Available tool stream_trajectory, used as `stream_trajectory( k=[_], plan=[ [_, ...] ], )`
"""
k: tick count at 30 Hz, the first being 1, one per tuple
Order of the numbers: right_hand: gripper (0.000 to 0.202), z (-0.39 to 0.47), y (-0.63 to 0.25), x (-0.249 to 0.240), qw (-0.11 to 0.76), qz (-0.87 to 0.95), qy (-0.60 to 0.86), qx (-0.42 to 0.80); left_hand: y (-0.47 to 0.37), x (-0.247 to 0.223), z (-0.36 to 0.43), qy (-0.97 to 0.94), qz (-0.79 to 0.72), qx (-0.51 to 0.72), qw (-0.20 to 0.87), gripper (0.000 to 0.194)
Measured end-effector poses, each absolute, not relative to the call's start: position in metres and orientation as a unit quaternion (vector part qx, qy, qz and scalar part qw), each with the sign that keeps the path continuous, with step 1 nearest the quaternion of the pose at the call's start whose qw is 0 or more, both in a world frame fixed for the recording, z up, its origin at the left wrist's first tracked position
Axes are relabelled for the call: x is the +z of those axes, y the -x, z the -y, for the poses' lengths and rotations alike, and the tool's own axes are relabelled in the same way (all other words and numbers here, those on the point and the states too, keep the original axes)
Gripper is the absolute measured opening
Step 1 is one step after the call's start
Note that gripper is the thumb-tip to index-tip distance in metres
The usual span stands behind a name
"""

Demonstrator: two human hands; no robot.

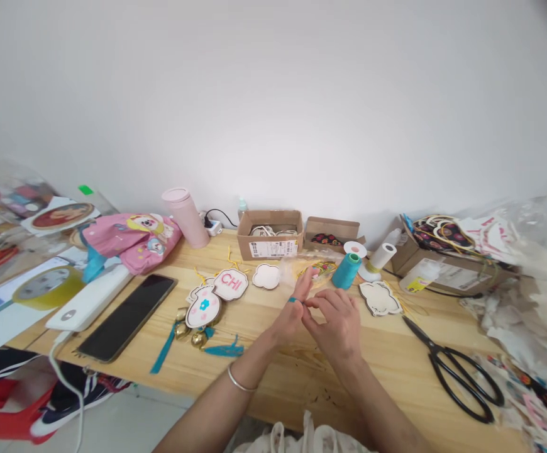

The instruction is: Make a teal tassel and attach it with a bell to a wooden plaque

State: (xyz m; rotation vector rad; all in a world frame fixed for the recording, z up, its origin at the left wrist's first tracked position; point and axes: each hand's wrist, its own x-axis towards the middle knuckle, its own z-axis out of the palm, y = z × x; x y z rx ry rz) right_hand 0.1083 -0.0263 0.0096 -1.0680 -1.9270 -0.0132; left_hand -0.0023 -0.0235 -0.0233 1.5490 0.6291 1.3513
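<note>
Teal thread (pixel 292 300) shows as a small band on the fingers of the left hand (pixel 292 319), above the wooden table (pixel 386 362). Those fingers stretch up and away from the body, seen nearly edge-on; whether they clamp anything I cannot tell. Right against them is the right hand (pixel 334 321), its thumb and forefinger tips meeting or almost so; any strand between them is too fine to make out.

Under the fingers the boards are pale, with grain lines and a few dark marks toward the body. Beyond the fingers, past the far edge, a plain whitish wall (pixel 273 113) fills the upper view. Just beyond and right of the fingertips stands a cone of teal thread (pixel 346 272); farther back, an open cardboard box (pixel 268 247) sits near the wall.

Left of the fingers lie a "CHI" tag (pixel 231 284), gold bells (pixel 198 340) and a teal tassel (pixel 225 348); farther left, a black phone (pixel 129 316) lies flat and a pink tumbler (pixel 187 217) stands toward the wall. Right of the fingers, black scissors (pixel 457 371) point their blades away from the body, with crumpled white fabric (pixel 513 314) past them. Well left and below, pale floor (pixel 127 409) shows past the near edge
</note>
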Motion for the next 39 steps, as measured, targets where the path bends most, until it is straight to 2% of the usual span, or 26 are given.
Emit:
stream_trajectory(
  k=[9,13,19,22,25,30,39],
  plan=[
    [0.002,0.020,-0.122,0.008,0.445,0.809,0.380,0.056,0.009,-0.018,0.026,-0.722,-0.345,0.480,0.360,0.066],
    [0.003,0.016,-0.127,0.011,0.438,0.829,0.346,0.038,0.013,-0.023,0.022,-0.767,-0.389,0.411,0.301,0.067],
    [0.008,0.013,-0.129,0.011,0.393,0.856,0.336,-0.004,0.015,-0.023,0.020,-0.810,-0.437,0.321,0.222,0.089],
    [0.016,0.012,-0.131,0.009,0.370,0.870,0.327,0.001,0.014,-0.025,0.019,-0.827,-0.452,0.272,0.195,0.091],
    [0.020,0.010,-0.134,0.005,0.350,0.879,0.323,0.004,0.012,-0.029,0.019,-0.840,-0.454,0.237,0.180,0.090],
    [0.016,0.007,-0.137,0.001,0.327,0.886,0.329,0.019,0.009,-0.030,0.019,-0.844,-0.459,0.215,0.173,0.087],
    [0.011,0.004,-0.142,0.002,0.347,0.873,0.332,0.080,0.006,-0.021,0.027,-0.834,-0.449,0.225,0.230,0.083]
  ],
)
